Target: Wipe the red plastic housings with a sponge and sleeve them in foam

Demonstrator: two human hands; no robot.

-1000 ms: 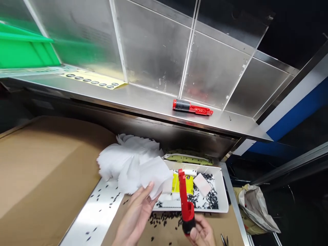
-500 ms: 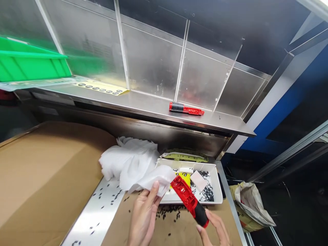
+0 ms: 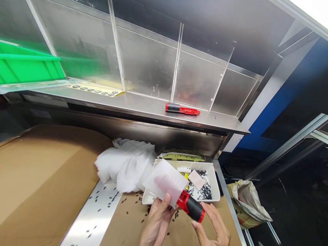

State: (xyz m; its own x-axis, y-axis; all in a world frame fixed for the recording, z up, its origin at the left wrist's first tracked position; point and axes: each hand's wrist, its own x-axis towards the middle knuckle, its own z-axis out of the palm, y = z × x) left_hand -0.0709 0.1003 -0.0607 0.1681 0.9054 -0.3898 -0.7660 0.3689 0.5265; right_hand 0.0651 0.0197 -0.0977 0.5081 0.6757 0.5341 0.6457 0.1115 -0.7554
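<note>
At lower centre of the frame the person's two hands work on one red and black tool. The right hand steadies the tool's black grip end, fingers spread and lightly closed about it rather than clenched; the thumb and forefinger appear to pinch the grip, which keeps the tool slanted with its red body rising to the upper left. The left hand pinches a translucent white sleeve between thumb and fingers at its lower edge. The sleeve covers the red front part of the tool, whose colour shows faintly through it; only the black grip and a short red collar remain bare.

Just behind the hands sits a white tray, holding black clippings, a yellow label and small white pieces. A loose heap of white sheets lies touching the tray's left side, within easy reach of the left hand. Black bits are scattered over the cardboard sheet and the bare metal strip beside it.

On the steel shelf above, right of centre, a second red tool lies flat, uncovered. A green bin stands at upper left.
</note>
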